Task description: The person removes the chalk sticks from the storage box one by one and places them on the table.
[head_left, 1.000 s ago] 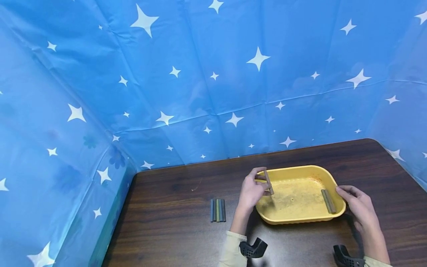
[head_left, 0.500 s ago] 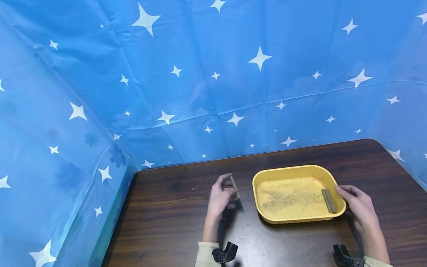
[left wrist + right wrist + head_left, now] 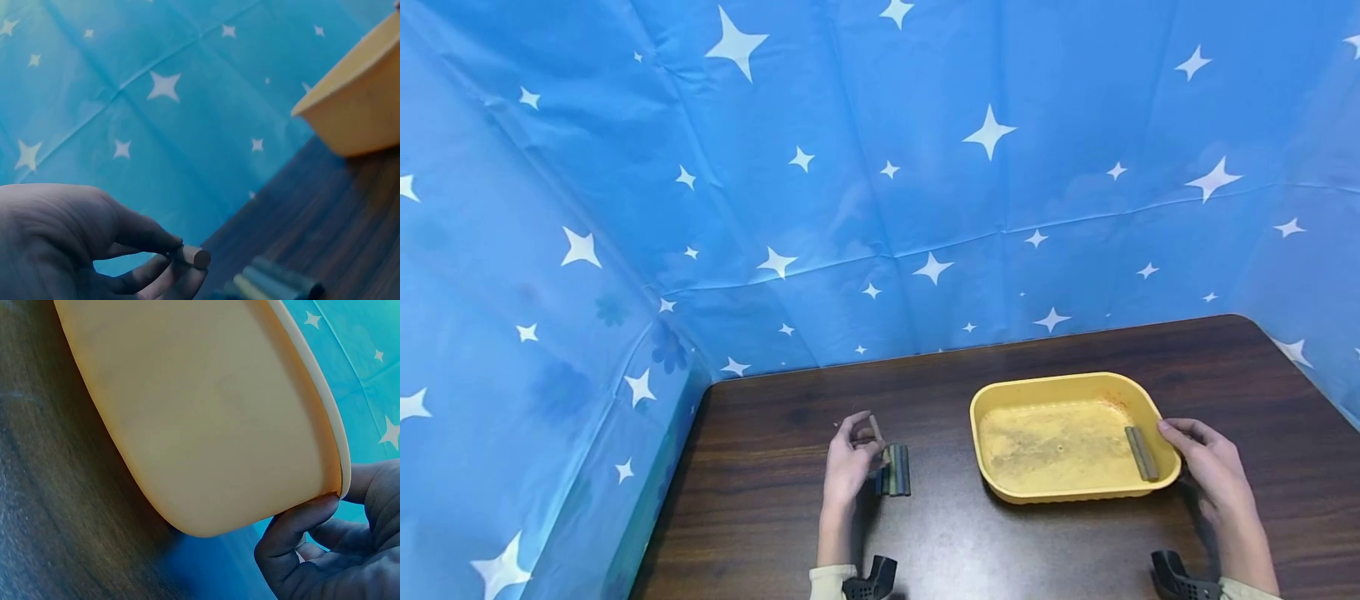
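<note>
Nearest the head camera, pale sleeves (image 3: 831, 582) ended at the wrists, where a black wrist mount (image 3: 871, 581) sat on the left arm and a second mount (image 3: 1180, 579) on the right. Beyond the cuff, the left hand (image 3: 846, 467) held a slim, light tan stick (image 3: 876, 429) pinched narrowly between thumb and fingers, its round end showing in the left wrist view. The hand hung at the left end of a row of sticks (image 3: 898, 471), dark blue, grey-blue and yellow-green, lying side by side on the dark wood-grain table (image 3: 760, 500) and partly hidden by the fingers; whether the held stick touched the row could not be told. Well apart to the right, the right hand (image 3: 1210, 467) gripped the rim of a yellow tray (image 3: 1037, 450), thumb on the edge and at least one finger bent against the outer wall. Inside, two brownish sticks (image 3: 1141, 454) lay together along the right end, and a reddish stain (image 3: 1111, 403) marked the far right corner. Behind the table's far edge rose a blue backdrop (image 3: 820, 208) scattered with white four-pointed stars.
</note>
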Available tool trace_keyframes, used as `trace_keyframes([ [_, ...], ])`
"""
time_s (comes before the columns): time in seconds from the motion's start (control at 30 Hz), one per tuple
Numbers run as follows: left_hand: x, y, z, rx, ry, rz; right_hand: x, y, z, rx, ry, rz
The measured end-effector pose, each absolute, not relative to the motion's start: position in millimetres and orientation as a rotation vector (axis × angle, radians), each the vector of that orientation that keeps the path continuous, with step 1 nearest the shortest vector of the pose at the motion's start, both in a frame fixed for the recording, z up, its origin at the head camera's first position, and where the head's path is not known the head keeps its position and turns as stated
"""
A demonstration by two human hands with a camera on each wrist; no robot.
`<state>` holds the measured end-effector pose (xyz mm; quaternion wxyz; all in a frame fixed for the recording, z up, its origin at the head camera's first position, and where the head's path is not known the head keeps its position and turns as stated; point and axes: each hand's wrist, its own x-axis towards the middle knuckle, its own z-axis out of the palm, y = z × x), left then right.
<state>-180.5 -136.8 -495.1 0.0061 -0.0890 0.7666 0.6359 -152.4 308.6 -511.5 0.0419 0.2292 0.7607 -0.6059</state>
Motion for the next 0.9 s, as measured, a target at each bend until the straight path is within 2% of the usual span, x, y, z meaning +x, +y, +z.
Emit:
trace_keyframes([
  [0.4,-176.0,-161.3,-512.4,-0.268,2.755,1.575,-152.5,307.7,-509.5,0.725,2.333,-1.832],
  [0.63,-174.3,-160.2,-515.5,-0.202,2.788,1.406,-152.4,309.0,-509.7,0.719,2.35,-1.82],
  [0.9,-174.2,-154.0,-520.8,-0.285,2.824,1.369,-152.7,308.2,-511.5,0.702,2.345,-1.841],
])
